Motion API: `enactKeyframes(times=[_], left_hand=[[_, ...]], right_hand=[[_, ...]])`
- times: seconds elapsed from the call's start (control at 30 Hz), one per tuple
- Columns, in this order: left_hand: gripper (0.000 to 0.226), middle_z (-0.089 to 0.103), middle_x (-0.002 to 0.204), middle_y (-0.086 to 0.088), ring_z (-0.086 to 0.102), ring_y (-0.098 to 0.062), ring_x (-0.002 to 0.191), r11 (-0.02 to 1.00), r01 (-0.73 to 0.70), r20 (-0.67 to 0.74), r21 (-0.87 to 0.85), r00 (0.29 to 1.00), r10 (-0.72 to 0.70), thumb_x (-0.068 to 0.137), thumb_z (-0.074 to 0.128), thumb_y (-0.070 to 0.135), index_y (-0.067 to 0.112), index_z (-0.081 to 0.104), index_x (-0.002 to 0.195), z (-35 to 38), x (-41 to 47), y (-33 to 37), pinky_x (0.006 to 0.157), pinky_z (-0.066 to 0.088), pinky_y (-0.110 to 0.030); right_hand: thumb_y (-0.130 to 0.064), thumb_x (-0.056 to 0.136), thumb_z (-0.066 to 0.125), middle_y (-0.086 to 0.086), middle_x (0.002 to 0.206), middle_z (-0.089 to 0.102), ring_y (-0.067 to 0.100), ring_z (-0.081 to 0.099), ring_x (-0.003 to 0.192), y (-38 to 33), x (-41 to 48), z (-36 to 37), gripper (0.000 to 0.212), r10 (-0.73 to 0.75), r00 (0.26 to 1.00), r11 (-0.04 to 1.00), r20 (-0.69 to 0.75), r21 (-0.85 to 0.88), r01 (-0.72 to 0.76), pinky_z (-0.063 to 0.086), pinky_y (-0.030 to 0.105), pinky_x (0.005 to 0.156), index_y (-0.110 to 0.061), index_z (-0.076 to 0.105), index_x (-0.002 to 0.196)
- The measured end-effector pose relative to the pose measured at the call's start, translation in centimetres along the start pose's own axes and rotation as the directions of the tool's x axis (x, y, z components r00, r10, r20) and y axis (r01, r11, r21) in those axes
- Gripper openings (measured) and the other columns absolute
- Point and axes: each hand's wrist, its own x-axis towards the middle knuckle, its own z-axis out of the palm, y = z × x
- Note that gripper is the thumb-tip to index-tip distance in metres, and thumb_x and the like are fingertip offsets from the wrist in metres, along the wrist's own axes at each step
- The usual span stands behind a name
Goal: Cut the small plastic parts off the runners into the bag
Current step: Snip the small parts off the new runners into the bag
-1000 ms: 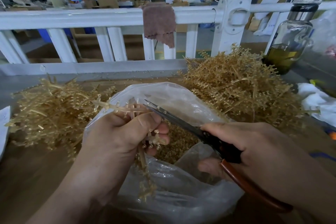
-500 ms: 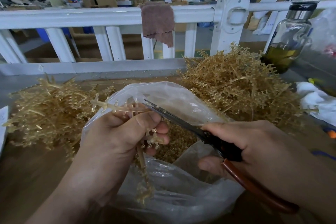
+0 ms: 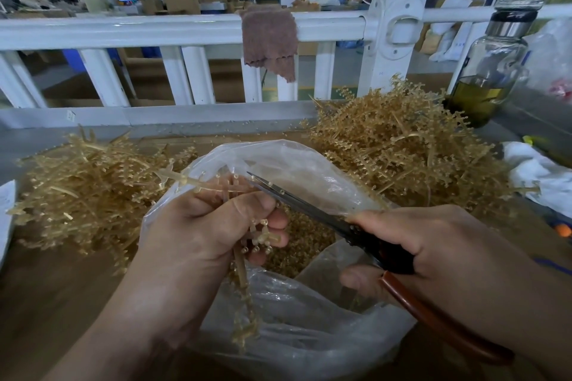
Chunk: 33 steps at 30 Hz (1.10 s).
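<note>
Amber, translucent plastic is filling the left grip (image 3: 198, 226), which is clenching a branched runner with small beads on its stubs (image 3: 216, 187) just above the mouth of the crumpled clear plastic bag (image 3: 309, 343). The right grip (image 3: 448, 257) is squeezing the red-brown handles of steel-bladed scissors (image 3: 309, 204), whose blades, lying close together, are reaching across the bag's mouth to the runner's upper stubs.

Inside the bag a layer of small amber cut parts (image 3: 303, 244) is lying, so a fair share seems done. Left of the bag a low heap of runners (image 3: 86, 189) is sitting on the brown table (image 3: 46, 288); whether these are stripped I cannot tell. Behind the bag to the right a taller heap of beaded runners (image 3: 402, 148) is waiting, so much appears left. Further right of the bag a glass bottle of yellow-green liquid (image 3: 492, 71) is standing.

No brand or writing is showing legibly.
</note>
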Motion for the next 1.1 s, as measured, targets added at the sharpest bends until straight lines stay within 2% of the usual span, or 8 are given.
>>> enactKeyframes(times=[0.4,0.77,1.1], left_hand=[[0.022,0.073,0.072,-0.009,0.071,-0.021,0.061,1.000,-0.006,0.012,0.006,1.000,0.006,0.068,0.074,0.039,0.018,0.078,0.073,-0.02,0.24,-0.04,0.045,0.047,-0.023],[0.022,0.072,0.070,-0.007,0.070,-0.018,0.060,0.999,-0.049,-0.012,0.007,0.999,0.049,0.073,0.074,0.039,0.017,0.078,0.072,0.28,0.35,-0.10,0.044,0.045,-0.022],[0.022,0.072,0.070,-0.006,0.070,-0.018,0.060,0.997,-0.062,0.016,0.038,0.998,0.061,0.073,0.072,0.039,0.018,0.077,0.072,0.17,0.18,-0.06,0.045,0.046,-0.021]], right_hand=[[-0.078,0.083,0.047,-0.014,0.072,0.061,0.003,0.059,0.064,0.08,0.08,-0.20,0.055,-0.005,1.000,1.000,0.013,-0.011,0.005,0.045,0.025,0.057,-0.029,0.066,0.096],[-0.081,0.080,0.046,-0.015,0.081,0.062,0.004,0.061,0.073,-0.08,0.20,-0.01,0.057,0.009,0.999,1.000,0.041,0.007,-0.009,0.046,0.026,0.061,-0.032,0.063,0.104],[-0.075,0.084,0.049,-0.013,0.073,0.061,0.005,0.061,0.066,-0.01,0.14,0.00,0.051,0.002,0.999,1.000,0.041,0.003,-0.003,0.047,0.025,0.054,-0.028,0.065,0.096]])
